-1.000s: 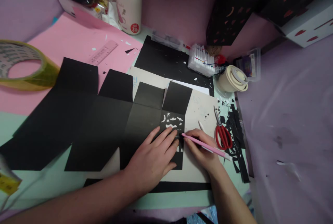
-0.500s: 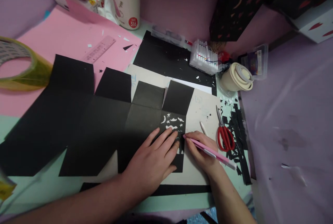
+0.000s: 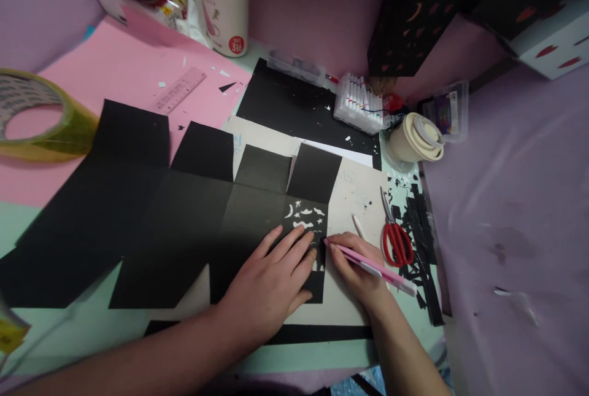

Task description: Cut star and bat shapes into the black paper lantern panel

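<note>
The tabletop [image 3: 331, 353] runs under everything, pale green along its near edge. The black card [image 3: 184, 218] lies flat and unfolded across it, from the left side to right of its middle, flaps pointing toward the far edge. The pink sheet [image 3: 133, 58] covers the far left corner. Under the card's right part is a pale board [image 3: 343, 304], and a black sheet [image 3: 289, 101] lies past it, toward the far edge.

My left hand [image 3: 269, 282] rests palm down on the card's right end, fingers slightly spread. My right hand [image 3: 356, 267] pinches the pink pen between thumb and fingers, just off the card's right edge.

The tape [image 3: 83, 129] sits at the left, beside the card; I can't tell whether they touch. The bottle [image 3: 223, 9] stands near the far edge, the cup [image 3: 411, 141] by the far right corner, the markers [image 3: 359, 104] left of it in their box.

Near the right edge lie the scissors [image 3: 396, 242], black scraps [image 3: 421, 224] beside them. The ruler [image 3: 181, 90] is on the pink sheet. The pink pen [image 3: 368, 261] has its tip at the card's right edge, near white moon, star and cloud shapes [image 3: 302, 224]. A white pen [image 3: 358, 226] lies beyond my right hand.
</note>
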Available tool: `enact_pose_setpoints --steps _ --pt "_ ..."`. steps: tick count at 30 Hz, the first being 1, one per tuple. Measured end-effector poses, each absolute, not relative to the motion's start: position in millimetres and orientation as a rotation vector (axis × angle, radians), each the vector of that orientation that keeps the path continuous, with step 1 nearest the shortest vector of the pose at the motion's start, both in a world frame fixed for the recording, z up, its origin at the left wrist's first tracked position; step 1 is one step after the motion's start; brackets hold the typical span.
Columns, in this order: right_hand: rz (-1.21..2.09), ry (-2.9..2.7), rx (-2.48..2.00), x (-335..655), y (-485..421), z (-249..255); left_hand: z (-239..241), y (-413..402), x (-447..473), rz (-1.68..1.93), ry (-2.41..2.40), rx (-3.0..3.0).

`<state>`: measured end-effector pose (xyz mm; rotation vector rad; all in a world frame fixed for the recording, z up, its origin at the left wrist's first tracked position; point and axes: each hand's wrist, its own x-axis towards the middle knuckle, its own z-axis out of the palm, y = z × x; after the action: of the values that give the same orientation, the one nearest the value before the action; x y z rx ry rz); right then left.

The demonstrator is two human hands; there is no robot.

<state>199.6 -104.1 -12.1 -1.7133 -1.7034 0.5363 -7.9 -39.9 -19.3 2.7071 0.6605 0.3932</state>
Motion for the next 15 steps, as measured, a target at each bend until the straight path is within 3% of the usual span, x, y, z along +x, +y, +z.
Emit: enact_pose_setpoints --steps 15 --pt "0.552 -1.635 -1.706 198.2 -102.8 -13.1 -18.4 -40.1 -7.9 0.405 0.660 2.707"
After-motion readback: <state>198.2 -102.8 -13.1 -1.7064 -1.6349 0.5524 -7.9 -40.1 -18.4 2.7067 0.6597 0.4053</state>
